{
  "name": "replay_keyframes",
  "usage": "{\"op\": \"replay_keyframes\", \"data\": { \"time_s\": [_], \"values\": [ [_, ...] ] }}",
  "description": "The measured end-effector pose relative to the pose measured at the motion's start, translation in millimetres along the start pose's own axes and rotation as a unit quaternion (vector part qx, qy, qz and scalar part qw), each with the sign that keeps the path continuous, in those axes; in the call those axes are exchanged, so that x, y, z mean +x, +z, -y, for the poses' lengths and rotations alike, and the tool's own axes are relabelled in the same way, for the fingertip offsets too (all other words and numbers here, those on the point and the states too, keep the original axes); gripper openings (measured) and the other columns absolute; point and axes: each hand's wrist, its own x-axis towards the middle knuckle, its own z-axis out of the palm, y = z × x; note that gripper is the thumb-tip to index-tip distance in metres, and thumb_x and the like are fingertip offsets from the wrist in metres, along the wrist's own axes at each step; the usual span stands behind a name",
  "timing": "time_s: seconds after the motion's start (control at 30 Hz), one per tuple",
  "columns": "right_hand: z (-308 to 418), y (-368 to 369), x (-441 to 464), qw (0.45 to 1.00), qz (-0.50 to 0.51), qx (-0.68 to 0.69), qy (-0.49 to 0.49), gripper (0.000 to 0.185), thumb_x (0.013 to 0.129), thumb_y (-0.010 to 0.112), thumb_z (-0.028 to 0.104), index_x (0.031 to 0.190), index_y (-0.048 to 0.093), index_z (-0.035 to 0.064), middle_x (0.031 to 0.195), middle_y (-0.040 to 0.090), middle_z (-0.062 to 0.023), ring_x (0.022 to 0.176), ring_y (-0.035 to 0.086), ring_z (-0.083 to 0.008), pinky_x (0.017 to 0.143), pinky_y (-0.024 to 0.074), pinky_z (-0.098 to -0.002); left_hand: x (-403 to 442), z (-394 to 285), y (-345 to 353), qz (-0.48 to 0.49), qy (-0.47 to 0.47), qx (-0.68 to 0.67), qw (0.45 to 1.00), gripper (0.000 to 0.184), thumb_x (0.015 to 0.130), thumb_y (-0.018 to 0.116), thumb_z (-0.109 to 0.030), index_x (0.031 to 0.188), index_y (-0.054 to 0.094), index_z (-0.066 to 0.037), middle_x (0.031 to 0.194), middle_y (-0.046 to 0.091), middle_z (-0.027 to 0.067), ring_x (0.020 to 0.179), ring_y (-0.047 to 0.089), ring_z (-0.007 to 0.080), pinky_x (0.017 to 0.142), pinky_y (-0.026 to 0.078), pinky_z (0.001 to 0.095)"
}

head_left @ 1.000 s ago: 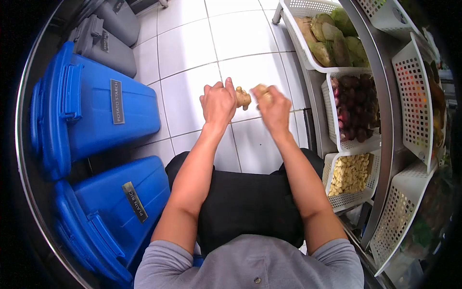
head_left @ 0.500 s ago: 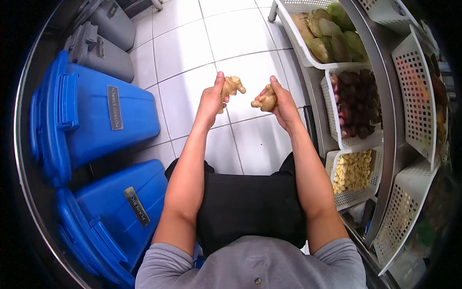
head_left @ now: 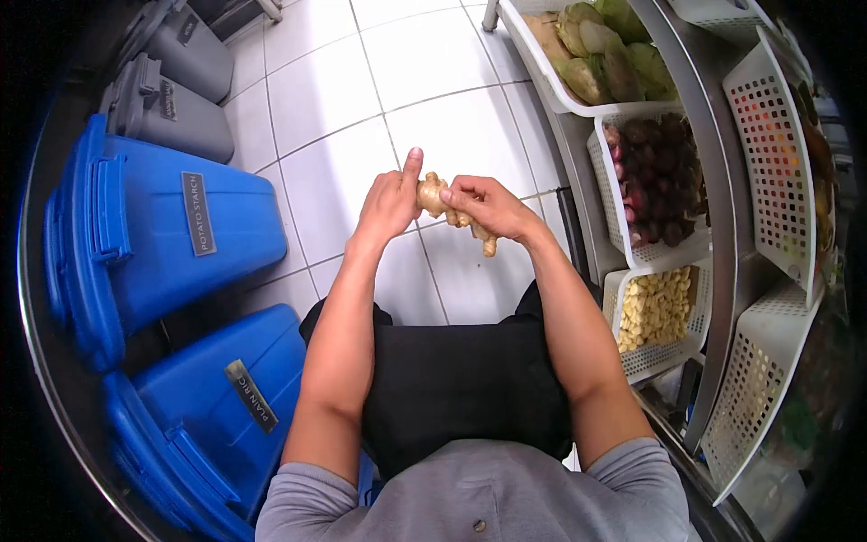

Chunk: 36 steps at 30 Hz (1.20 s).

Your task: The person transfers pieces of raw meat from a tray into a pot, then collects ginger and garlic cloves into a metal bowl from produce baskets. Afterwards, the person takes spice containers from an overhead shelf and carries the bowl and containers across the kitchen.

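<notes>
Knobbly tan ginger root [head_left: 432,195] shows between my two hands, held in the air above the tiled floor. My left hand [head_left: 390,206] is closed round its left side, with the thumb pointing up. From the other side my right hand [head_left: 490,208] meets it, thumb and fingers closed on ginger. A further ginger knob [head_left: 489,245] sticks out below the right fingers. Whether the pieces are separate or only pressed together is hidden by my fingers.
Blue lidded bins, labelled potato starch [head_left: 226,217] and plain rice [head_left: 226,379], stand left, with grey bins [head_left: 172,113] beyond. On the right shelf, white baskets hold green vegetables [head_left: 605,54], dark red onions [head_left: 655,181] and peeled garlic cloves [head_left: 655,307]. More perforated baskets [head_left: 768,163] sit further right.
My hands, earlier apart with ginger in each, have come together. The right hand has moved left and turned palm down over the ginger. The view has shifted slightly.
</notes>
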Motion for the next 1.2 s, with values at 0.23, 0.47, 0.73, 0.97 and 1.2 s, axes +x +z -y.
{"op": "replay_keyframes", "data": {
  "time_s": [0.23, 0.47, 0.73, 0.97, 1.2],
  "values": [
    [-2, 16, -1, 0.998, -0.027, -0.055, -0.004, 0.052, 0.089, 0.060, 0.054, 0.095, 0.064, 0.0033, 0.074, 0.063, -0.0073, 0.066, 0.057, -0.0166, 0.063, 0.0476, -0.0332, -1, -7, 13, -0.014, 0.043, 0.085, 0.995, 0.077, 0.100, 0.026, -0.053, 0.064, 0.062, 0.005, 0.066, 0.062, 0.0248, 0.071, 0.060, 0.0423, 0.073, 0.048, 0.0478],
    [6, 35, 4, 0.976, -0.155, -0.155, 0.010, 0.050, 0.088, 0.059, 0.051, 0.097, 0.063, 0.0020, 0.077, 0.067, -0.0208, 0.075, 0.067, -0.0347, 0.070, 0.0506, -0.0424, 25, 23, 27, -0.079, -0.024, 0.086, 0.993, 0.074, 0.102, 0.026, -0.048, 0.068, 0.066, 0.006, 0.073, 0.063, 0.0289, 0.079, 0.062, 0.0460, 0.080, 0.047, 0.0505],
    [15, 42, -5, 0.950, -0.226, -0.216, -0.010, 0.051, 0.090, 0.056, 0.050, 0.103, 0.062, 0.0009, 0.073, 0.067, -0.0200, 0.073, 0.067, -0.0375, 0.070, 0.0511, -0.0440, 17, 9, 26, -0.097, -0.040, 0.061, 0.993, 0.077, 0.102, 0.025, -0.046, 0.062, 0.064, 0.007, 0.063, 0.062, 0.0256, 0.069, 0.063, 0.0432, 0.075, 0.048, 0.0502],
    [19, 54, -12, 0.920, -0.285, -0.269, -0.029, 0.042, 0.090, 0.057, 0.043, 0.096, 0.055, 0.0020, 0.071, 0.066, -0.0214, 0.069, 0.065, -0.0417, 0.066, 0.0511, -0.0488, 20, 15, 32, -0.150, -0.014, 0.112, 0.982, 0.073, 0.102, 0.027, -0.045, 0.069, 0.064, 0.009, 0.063, 0.063, 0.0249, 0.071, 0.063, 0.0435, 0.074, 0.048, 0.0509],
    [17, 28, -4, 0.919, -0.385, -0.084, 0.000, 0.038, 0.092, 0.059, 0.039, 0.094, 0.051, 0.0018, 0.065, 0.065, -0.0183, 0.063, 0.067, -0.0352, 0.063, 0.0521, -0.0446, 39, 35, 20, -0.005, -0.180, -0.209, 0.961, 0.063, 0.098, 0.034, -0.057, 0.062, 0.053, -0.009, 0.055, 0.053, 0.0063, 0.062, 0.059, 0.0242, 0.065, 0.051, 0.0401]
  ]
}}
